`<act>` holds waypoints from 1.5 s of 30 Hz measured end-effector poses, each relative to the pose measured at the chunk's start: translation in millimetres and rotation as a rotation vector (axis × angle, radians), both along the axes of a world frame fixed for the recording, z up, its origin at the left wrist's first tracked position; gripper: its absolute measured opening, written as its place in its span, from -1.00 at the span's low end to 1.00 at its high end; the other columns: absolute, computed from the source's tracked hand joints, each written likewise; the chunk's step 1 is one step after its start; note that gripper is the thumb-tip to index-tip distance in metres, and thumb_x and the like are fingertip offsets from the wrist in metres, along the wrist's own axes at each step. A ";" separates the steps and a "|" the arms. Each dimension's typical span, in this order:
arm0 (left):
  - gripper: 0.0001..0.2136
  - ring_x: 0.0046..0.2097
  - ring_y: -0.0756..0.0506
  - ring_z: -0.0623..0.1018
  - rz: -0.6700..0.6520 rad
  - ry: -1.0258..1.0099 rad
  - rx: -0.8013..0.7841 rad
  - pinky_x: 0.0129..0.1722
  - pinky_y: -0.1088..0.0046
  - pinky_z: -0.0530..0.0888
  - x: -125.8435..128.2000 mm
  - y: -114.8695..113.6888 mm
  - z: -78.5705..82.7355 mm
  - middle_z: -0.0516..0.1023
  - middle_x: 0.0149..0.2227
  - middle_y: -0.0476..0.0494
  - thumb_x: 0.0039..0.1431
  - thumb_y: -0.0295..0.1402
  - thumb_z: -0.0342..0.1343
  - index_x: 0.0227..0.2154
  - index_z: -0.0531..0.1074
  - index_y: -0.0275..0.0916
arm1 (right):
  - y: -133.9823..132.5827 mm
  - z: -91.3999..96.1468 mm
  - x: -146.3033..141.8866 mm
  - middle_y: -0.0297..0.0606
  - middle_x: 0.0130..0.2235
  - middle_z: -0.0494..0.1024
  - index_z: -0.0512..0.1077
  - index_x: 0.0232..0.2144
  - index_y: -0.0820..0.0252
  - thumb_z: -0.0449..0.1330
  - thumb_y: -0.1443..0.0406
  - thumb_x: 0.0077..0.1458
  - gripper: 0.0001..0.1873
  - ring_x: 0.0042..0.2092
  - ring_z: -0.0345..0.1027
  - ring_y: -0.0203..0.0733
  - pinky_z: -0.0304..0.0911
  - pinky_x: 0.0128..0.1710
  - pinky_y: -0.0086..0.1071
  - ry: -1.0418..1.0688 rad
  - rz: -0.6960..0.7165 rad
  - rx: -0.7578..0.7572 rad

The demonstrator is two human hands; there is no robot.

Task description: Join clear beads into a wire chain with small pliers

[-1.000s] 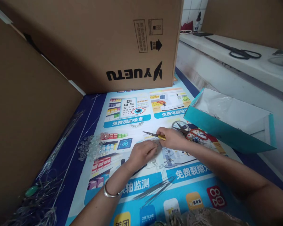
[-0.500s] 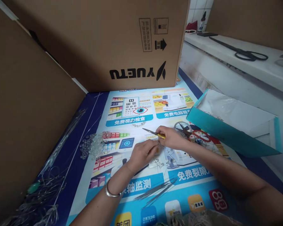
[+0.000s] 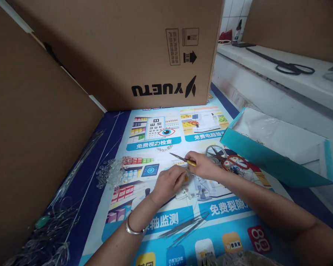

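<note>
My right hand (image 3: 201, 164) is closed round a slim pointed tool (image 3: 191, 162) with a yellow handle, its dark tip aimed to the left. Beside it my left hand (image 3: 170, 181), with a silver bangle on the wrist, is pinched on something thin, perhaps clear thread; the fingers hide most of it. Under the hands, a small cluster of clear beads (image 3: 185, 192) lies on the printed sheet. A short curved row of clear beads (image 3: 164, 148) rests beyond them. To the left is a heap of clear beads (image 3: 113, 173).
Red-handled scissors (image 3: 235, 162) lie near a roll of tape (image 3: 215, 150). A teal open box (image 3: 272, 157) stands at right. Cardboard (image 3: 155, 44) walls the back and left. Clear strands (image 3: 54, 229) lie at left, dark strips (image 3: 185, 225) in front. Black scissors (image 3: 292, 68) lie on the ledge.
The whole view has shifted slightly. Both hands keep nearly the same pose close together, and the pointed tool stays in my right hand.
</note>
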State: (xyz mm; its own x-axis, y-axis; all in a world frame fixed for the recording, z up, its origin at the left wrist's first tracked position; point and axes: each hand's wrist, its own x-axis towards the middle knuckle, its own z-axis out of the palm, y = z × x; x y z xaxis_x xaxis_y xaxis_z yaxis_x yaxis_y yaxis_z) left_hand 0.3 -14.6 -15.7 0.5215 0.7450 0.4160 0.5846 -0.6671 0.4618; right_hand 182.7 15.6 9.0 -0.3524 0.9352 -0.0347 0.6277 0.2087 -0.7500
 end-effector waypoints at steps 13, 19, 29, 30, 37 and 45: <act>-0.89 -0.33 -0.02 0.41 0.027 -0.158 -0.146 -0.33 0.47 0.34 -2.4 3.2 3.6 0.42 -0.37 -0.07 0.22 -0.41 -0.11 -0.29 0.31 -0.21 | 2.3 -1.8 0.7 -0.41 -0.40 0.42 0.29 -0.31 0.12 0.08 0.40 -0.09 -0.79 -0.37 0.27 -0.29 0.09 -0.42 -0.48 0.021 0.003 -0.010; -0.91 -0.26 -0.05 0.39 0.102 -0.317 -0.145 -0.23 0.39 0.35 -4.5 3.5 9.5 0.39 -0.33 -0.11 0.22 -0.41 -0.11 -0.33 0.29 -0.23 | 2.0 4.6 5.5 -0.39 -0.38 0.42 0.28 -0.26 0.13 0.13 0.28 -0.02 -0.79 -0.35 0.28 -0.27 0.12 -0.38 -0.45 0.025 0.010 0.030; -0.91 -0.27 -0.04 0.40 0.268 -0.463 -0.161 -0.24 0.41 0.34 -4.3 1.8 11.6 0.38 -0.35 -0.10 0.23 -0.40 -0.10 -0.32 0.29 -0.25 | -26.0 30.8 44.2 -0.18 -0.14 0.42 0.30 -0.08 0.15 0.08 0.14 0.11 -0.65 -0.12 0.28 -0.13 0.20 -0.16 -0.29 -0.151 0.135 0.362; -0.90 -0.27 -0.05 0.40 0.272 -0.469 -0.162 -0.23 0.40 0.34 -3.8 1.5 11.7 0.38 -0.35 -0.10 0.23 -0.40 -0.11 -0.32 0.29 -0.25 | -29.3 30.5 45.9 -0.16 -0.14 0.42 0.30 -0.06 0.15 0.07 0.14 0.11 -0.64 -0.12 0.28 -0.12 0.21 -0.14 -0.28 -0.198 0.169 0.400; -0.86 -0.23 -0.04 0.44 0.250 -0.537 -0.233 -0.20 0.40 0.37 -1.6 0.4 11.8 0.41 -0.27 -0.14 0.26 -0.38 -0.15 -0.25 0.29 -0.25 | -36.8 33.5 42.2 -0.11 -0.20 0.44 0.36 -0.11 0.19 0.09 0.19 0.10 -0.68 -0.13 0.29 -0.06 0.21 -0.12 -0.19 -0.415 0.221 0.555; -0.86 -0.26 -0.03 0.45 0.180 -0.539 -0.224 -0.25 0.40 0.39 -3.2 -1.1 6.9 0.43 -0.23 -0.16 0.25 -0.37 -0.13 -0.22 0.30 -0.25 | -34.5 33.2 42.9 -0.11 -0.26 0.45 0.38 -0.14 0.20 0.07 0.19 0.12 -0.71 -0.19 0.31 -0.08 0.23 -0.19 -0.24 -0.473 0.220 0.562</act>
